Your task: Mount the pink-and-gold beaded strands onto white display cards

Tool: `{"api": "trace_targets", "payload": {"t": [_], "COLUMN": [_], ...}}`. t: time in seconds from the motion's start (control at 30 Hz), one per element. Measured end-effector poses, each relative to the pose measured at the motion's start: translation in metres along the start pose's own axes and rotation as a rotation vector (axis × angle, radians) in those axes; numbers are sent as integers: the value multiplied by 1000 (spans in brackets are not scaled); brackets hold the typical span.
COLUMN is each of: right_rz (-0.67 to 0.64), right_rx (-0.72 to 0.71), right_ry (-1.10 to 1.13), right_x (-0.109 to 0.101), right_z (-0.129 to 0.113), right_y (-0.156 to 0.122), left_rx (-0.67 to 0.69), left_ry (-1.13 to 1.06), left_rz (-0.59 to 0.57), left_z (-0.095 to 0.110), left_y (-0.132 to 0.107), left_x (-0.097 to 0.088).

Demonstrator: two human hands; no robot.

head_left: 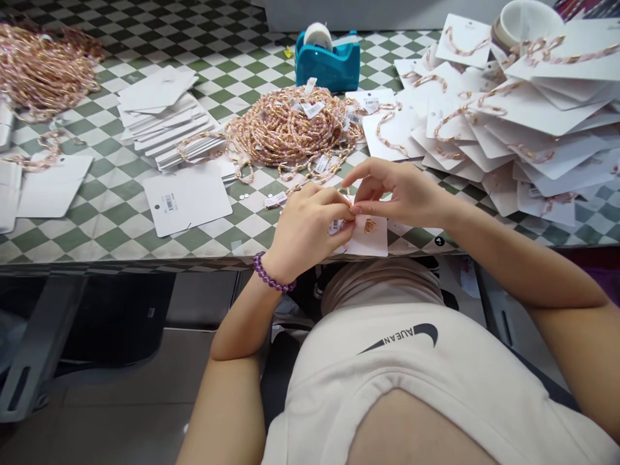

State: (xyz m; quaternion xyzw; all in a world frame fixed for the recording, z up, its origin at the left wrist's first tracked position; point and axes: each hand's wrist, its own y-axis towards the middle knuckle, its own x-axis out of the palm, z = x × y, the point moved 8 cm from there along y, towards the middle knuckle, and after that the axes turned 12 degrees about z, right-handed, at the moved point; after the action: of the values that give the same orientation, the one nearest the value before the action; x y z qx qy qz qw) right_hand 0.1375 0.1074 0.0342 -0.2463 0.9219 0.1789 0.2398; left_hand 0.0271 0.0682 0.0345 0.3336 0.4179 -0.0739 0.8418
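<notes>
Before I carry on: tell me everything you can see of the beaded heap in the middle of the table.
The beaded heap is a rounded, tangled mound of thin strands, pale pink and gold; the gold parts look metallic, though the material is uncertain. Small white tags, some with barcodes, show on top and near its edges. It rests on the checked tablecloth, in front of the teal tape dispenser, with loose strands spilling toward the left hand.

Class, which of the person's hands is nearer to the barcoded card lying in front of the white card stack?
Left. The left hand is right of the barcoded card; the right hand is farther to the right.
</notes>
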Motion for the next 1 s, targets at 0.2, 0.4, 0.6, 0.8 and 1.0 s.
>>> {"api": "trace_targets", "payload": {"t": [0.2, 0.4, 0.6, 0.8, 1.0], "right_rz": [105, 117, 160, 123, 277], "right_rx": [-215, -375, -424, -440, -422], "right_ry": [-337, -499, -433, -424, -573], "right_x": [-3, 2, 4, 8, -9], "right_z": [0, -3, -3, -1, 2], "right_y": [-6, -12, -14, -15, -9], "left_rx": [15, 29, 32, 43, 51], "left_ry": [10, -1, -24, -20, -32], "left_rz": [-22, -50, 10, 55, 53], "left_z": [0, -2, -2, 1, 2], "left_y": [0, 2, 2, 0, 1], "left_x": [0, 2, -2, -3, -5]}}
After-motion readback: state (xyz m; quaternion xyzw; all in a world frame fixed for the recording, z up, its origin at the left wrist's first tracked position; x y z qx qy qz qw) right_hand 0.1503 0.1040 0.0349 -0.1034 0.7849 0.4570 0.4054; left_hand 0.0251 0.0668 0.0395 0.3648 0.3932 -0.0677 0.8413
